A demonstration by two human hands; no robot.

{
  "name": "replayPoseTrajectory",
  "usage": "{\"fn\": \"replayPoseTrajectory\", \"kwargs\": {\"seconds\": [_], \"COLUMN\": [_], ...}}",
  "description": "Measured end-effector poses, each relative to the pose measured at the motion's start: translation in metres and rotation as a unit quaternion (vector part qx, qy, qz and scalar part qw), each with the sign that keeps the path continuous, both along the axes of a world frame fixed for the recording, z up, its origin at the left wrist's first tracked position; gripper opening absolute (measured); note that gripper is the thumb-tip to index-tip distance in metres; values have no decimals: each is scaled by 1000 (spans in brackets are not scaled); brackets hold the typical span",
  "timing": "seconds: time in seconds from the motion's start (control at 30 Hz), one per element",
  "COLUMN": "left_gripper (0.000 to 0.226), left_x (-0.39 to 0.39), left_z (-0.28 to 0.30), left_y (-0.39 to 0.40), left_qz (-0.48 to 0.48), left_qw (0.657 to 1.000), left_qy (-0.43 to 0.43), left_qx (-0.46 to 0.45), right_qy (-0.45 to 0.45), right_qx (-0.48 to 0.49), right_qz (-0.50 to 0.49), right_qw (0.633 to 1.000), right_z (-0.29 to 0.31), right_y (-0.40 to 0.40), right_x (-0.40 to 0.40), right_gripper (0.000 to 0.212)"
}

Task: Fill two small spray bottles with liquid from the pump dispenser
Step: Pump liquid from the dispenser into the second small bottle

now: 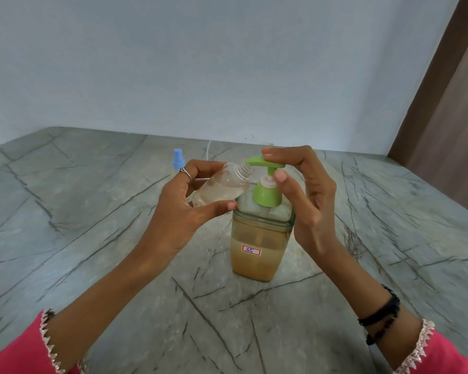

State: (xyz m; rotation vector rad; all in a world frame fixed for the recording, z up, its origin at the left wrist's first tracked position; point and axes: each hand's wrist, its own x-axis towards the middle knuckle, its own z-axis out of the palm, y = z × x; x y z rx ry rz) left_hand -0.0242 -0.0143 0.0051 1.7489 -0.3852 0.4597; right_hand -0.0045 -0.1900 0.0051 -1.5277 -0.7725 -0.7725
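A square clear pump dispenser (260,249) with amber liquid, a green pump head (265,164) and a "35" label stands on the grey marble counter (92,238). My left hand (184,209) grips a small clear spray bottle (222,187), uncapped and tilted, its threaded neck right under the green spout. The bottle holds a little pale liquid. My right hand (305,195) is at the pump: fingers lie on top of the green head and the thumb touches the stem below it. A second bottle with a blue spray cap (179,159) stands behind my left hand, mostly hidden.
A pale wall runs along the back of the counter. A brown wooden panel (443,103) stands at the right. A thin white tube (208,149) lies on the counter behind the bottles.
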Motion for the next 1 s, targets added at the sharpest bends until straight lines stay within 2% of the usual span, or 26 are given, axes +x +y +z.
{"fn": "replayPoseTrajectory", "kwargs": {"seconds": [0.3,0.6,1.0], "left_gripper": [47,47,49], "left_x": [0,-1,-1], "left_z": [0,0,1], "left_y": [0,-1,0], "left_qz": [2,-3,3], "left_qw": [1000,1000,1000], "left_qy": [3,6,12], "left_qx": [6,2,-5], "right_qy": [-18,-9,-70], "right_qx": [0,-2,-33], "right_qz": [-61,-61,-133], "right_qw": [998,998,988], "right_z": [3,2,2], "right_y": [4,4,0], "right_x": [-2,0,0], "right_gripper": [8,13,20]}}
